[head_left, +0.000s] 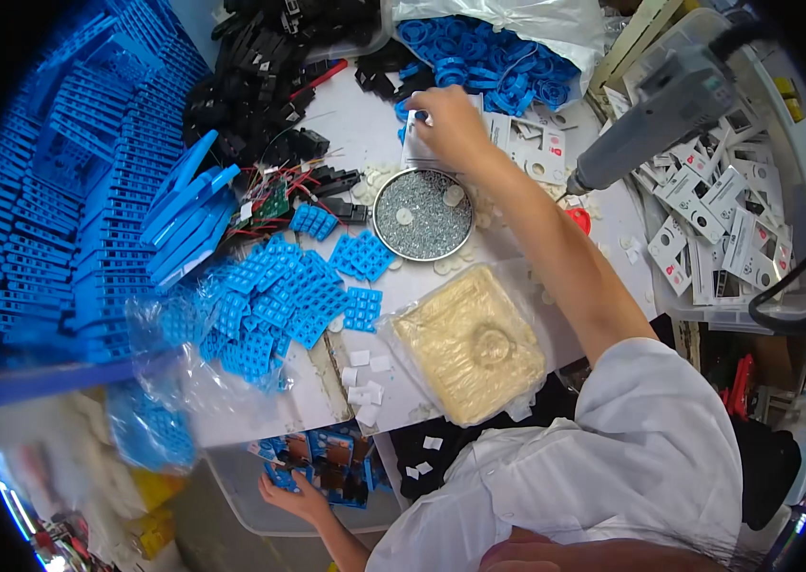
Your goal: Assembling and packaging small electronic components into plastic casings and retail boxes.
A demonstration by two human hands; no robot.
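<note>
My right hand (453, 126) reaches to the far middle of the table, its fingers curled in a pinch. A small blue part (420, 115) shows between thumb and fingers, over a white panel (416, 151). Behind it lie many blue rings (508, 71) in a white plastic bag. Low at the left, my left hand (300, 500) has its fingers apart at a clear bin (255, 524) of blue and black assemblies (327, 462). Whether its fingertips touch them I cannot tell. Just below my right wrist stands a round tray of small metal screws (422, 229).
A grey electric screwdriver (646, 124) hangs at the right, beside a clear bin of white panels (708, 214). Blue keypads (274, 296) lie heaped left of a plastic-wrapped yellowish block (465, 343). Blue casings (60, 210) are stacked far left; black parts (250, 86) pile behind.
</note>
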